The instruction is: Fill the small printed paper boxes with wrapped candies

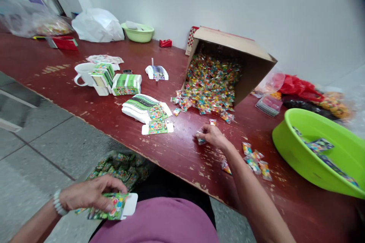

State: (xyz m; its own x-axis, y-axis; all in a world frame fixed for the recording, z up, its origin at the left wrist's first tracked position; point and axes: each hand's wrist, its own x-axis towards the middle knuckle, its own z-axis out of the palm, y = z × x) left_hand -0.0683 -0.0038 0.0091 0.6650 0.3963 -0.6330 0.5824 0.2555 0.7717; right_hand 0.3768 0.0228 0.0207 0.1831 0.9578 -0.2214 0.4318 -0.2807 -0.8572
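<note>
My left hand point(95, 195) grips a small green printed carton point(115, 207) over my lap, its white end flap open toward the right. At the table's front part, my right hand point(212, 136) has its fingers closed on a small clear candy packet point(200, 138). Another candy packet point(212, 122) lies just beyond that hand. Flattened green cartons point(141, 105) are fanned in a stack left of the hand, with a single flat carton point(157, 127) in front. Behind, a tipped cardboard box point(253, 78) spills many candy packets point(208, 87) onto the table.
Several loose packets point(253, 165) lie right of my forearm, beside a lime green basin point(308, 171) holding cartons. Banded carton stacks point(127, 84) stand near a white mug point(84, 74). Below the table edge, a bag of filled cartons point(122, 167) sits by my legs.
</note>
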